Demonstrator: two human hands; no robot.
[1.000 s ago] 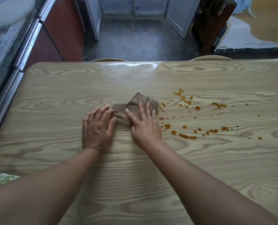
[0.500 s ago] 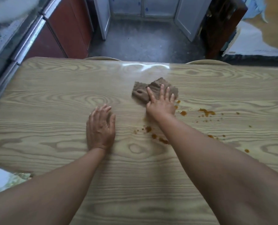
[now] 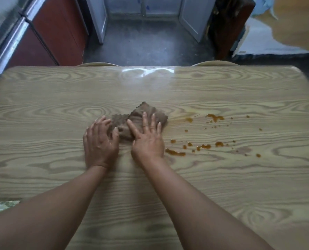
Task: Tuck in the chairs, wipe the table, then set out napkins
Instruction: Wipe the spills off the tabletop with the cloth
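A crumpled brown cloth [image 3: 141, 112] lies near the middle of the wood-grain table [image 3: 60, 98]. My right hand [image 3: 148, 136] presses flat on the cloth with straight, spread fingers. My left hand [image 3: 100, 141] sits just left of it, fingers slightly bent, fingertips touching the cloth's left edge. Orange-brown sauce spots [image 3: 203, 146] and a smear [image 3: 175, 152] are scattered over the table to the right of the cloth. Two chair backs [image 3: 97, 64] [image 3: 215, 63] show just past the far table edge, pushed in.
A red-brown cabinet [image 3: 60, 33] with metal trim stands at the far left. Grey floor [image 3: 146, 42] and open white doors lie beyond the table. A dark wooden piece of furniture [image 3: 229, 24] is at the far right. A green-patterned fabric [image 3: 7, 203] peeks at the near left edge.
My right hand has dragged the cloth back toward me and to the left from the far spots. My left hand now touches the cloth's edge; before, it lay flat apart from it.
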